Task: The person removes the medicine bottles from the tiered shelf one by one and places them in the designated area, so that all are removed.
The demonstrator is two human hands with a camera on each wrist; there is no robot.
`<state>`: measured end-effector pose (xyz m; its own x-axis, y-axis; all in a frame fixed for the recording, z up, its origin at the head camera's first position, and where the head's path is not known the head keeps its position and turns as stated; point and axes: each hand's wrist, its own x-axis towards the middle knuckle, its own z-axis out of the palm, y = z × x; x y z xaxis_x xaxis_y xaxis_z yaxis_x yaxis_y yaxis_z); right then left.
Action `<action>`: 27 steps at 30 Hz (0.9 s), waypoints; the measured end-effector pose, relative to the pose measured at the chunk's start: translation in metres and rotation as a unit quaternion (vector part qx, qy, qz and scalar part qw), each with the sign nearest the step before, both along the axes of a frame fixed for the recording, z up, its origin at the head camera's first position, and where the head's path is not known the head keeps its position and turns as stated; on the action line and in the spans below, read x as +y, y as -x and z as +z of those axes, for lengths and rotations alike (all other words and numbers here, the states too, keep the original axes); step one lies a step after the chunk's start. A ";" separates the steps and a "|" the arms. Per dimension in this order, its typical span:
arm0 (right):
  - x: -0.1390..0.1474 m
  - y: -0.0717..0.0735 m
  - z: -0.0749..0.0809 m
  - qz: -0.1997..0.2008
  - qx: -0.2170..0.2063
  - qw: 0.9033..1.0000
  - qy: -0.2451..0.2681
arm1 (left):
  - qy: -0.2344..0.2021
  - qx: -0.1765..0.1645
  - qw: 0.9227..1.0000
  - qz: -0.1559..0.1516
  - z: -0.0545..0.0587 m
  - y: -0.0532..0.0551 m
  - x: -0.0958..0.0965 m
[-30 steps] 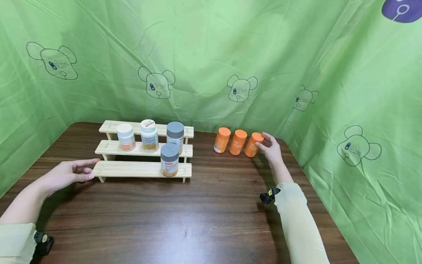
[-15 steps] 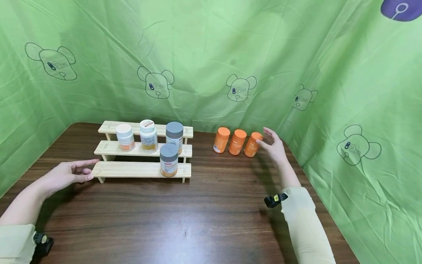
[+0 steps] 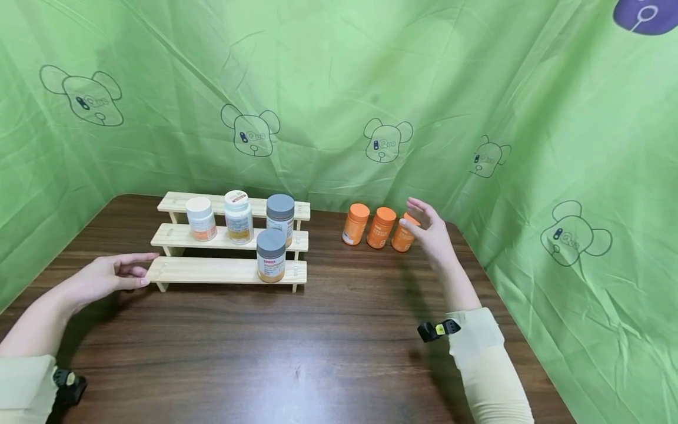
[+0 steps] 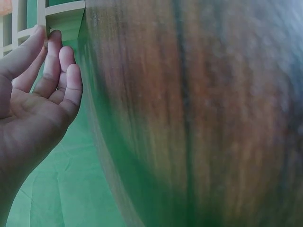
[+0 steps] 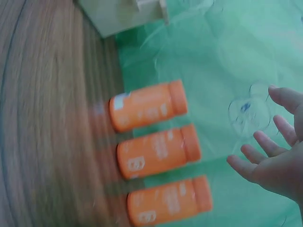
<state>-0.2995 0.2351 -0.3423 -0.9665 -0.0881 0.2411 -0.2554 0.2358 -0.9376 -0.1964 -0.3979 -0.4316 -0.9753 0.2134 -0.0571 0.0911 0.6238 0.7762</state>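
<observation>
A three-step wooden rack (image 3: 201,270) stands at left in the head view, its bottom step's left end pinched between the thumb and index finger of my left hand (image 3: 108,280). The left wrist view shows that thumb against the rack's end (image 4: 41,16), the other fingers loosely bent. Three orange bottles (image 3: 381,228) stand in a row on the table. Over the rightmost bottle (image 3: 402,238) hovers my right hand (image 3: 431,238), hiding part of its cap. In the right wrist view the right hand (image 5: 279,151) has its fingers spread, apart from the bottles (image 5: 170,201).
On the middle step are two white bottles (image 3: 201,219) (image 3: 239,218) and a grey-capped jar (image 3: 280,215). Another grey-capped jar (image 3: 271,256) sits on the bottom step's right. Green cloth (image 3: 318,88) hangs behind and beside the brown table (image 3: 318,341).
My right hand first drew back to the right from the rightmost orange bottle, then moved left and up over its cap. The left hand and the rack have stayed in place.
</observation>
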 end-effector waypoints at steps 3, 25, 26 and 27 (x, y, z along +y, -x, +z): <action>-0.011 -0.005 0.008 0.013 0.007 1.000 0.010 | 0.009 -0.004 1.000 -0.004 0.001 0.001 0.000; -0.105 -0.026 0.025 0.129 0.031 0.989 0.071 | -0.017 0.002 0.999 -0.033 -0.002 0.011 0.003; -0.109 -0.026 0.026 0.134 0.031 0.988 0.072 | -0.023 0.003 0.999 -0.037 -0.003 0.012 0.003; -0.113 -0.025 0.026 0.138 0.032 0.987 0.072 | -0.027 0.005 0.999 -0.041 -0.004 0.013 0.003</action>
<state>-0.2745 0.1225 -0.3164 -0.8925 -0.3070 0.3305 -0.3515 0.0141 -0.9361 -0.2090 -0.3951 -0.4357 -0.9550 0.2947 -0.0341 0.1477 0.5720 0.8068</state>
